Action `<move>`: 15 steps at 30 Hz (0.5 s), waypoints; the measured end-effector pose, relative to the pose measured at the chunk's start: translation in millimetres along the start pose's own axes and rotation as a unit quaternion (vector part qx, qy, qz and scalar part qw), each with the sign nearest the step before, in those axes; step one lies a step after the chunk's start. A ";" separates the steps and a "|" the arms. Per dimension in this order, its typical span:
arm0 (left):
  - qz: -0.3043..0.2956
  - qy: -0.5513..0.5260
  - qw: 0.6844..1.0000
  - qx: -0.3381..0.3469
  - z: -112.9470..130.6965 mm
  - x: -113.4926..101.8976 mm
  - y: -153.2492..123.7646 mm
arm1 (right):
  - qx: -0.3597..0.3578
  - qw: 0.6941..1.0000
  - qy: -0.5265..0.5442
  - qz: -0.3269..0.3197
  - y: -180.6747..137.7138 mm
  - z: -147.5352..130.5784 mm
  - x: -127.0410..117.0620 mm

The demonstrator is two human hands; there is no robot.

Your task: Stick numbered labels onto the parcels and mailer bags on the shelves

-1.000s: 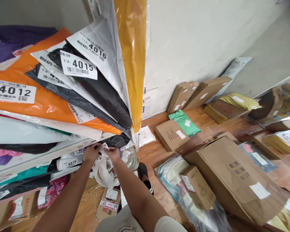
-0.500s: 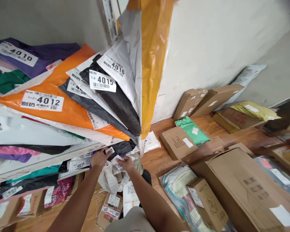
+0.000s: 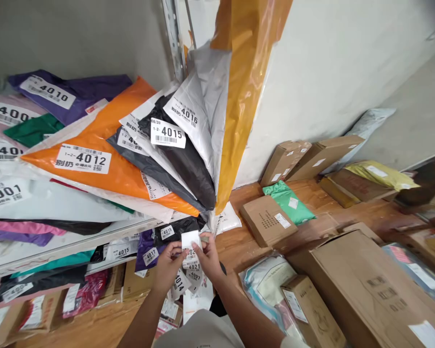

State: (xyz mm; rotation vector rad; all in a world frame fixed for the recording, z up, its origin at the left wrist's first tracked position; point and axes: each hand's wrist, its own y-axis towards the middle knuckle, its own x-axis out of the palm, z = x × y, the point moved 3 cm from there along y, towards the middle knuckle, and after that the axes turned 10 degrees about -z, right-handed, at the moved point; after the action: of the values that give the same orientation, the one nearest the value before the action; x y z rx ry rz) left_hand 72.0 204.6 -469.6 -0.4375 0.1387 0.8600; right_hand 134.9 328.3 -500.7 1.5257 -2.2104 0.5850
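My left hand (image 3: 166,267) and my right hand (image 3: 207,257) meet in front of the lower shelf, both pinching a strip of white number labels (image 3: 190,241). The strip hangs down between them, showing numbers such as 4021 and 4014. Just behind my hands lies a purple mailer bag (image 3: 147,245) tagged 4017 and a black bag (image 3: 177,226). On the shelf above, mailer bags lean in a fan: an orange bag (image 3: 105,159) marked 4012, a black bag (image 3: 181,159) marked 4015, a white bag (image 3: 192,121) marked 4016 and a tall yellow bag (image 3: 244,87).
The metal shelf edge (image 3: 76,241) runs left of my hands. Cardboard boxes (image 3: 268,220) and a large box (image 3: 369,285) cover the wooden floor to the right, with a green mailer (image 3: 288,198) and a plastic-wrapped parcel (image 3: 271,280). A white wall rises behind.
My hands have drawn back from the lower shelf toward me and come together, lifting the label strip up in front of the bags. The view has shifted left and upward.
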 end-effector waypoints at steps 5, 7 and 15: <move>0.007 0.019 1.000 0.023 16.1 -6.9 -1.3 | -0.023 0.997 -0.035 -0.059 -10.6 -22.9 0.6; -0.005 0.034 0.999 0.038 23.6 -8.5 -4.8 | -0.033 0.997 -0.046 -0.058 -13.4 -26.5 -3.2; -0.004 0.060 0.994 0.086 51.9 -10.3 -13.5 | -0.156 0.895 -0.412 -0.072 -22.2 -67.4 -2.1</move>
State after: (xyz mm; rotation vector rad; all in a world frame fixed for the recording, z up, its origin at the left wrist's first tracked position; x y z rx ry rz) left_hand 72.5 211.8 -415.4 -0.3273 0.3189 0.8076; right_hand 161.9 359.3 -442.8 1.9468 -2.5312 -0.5672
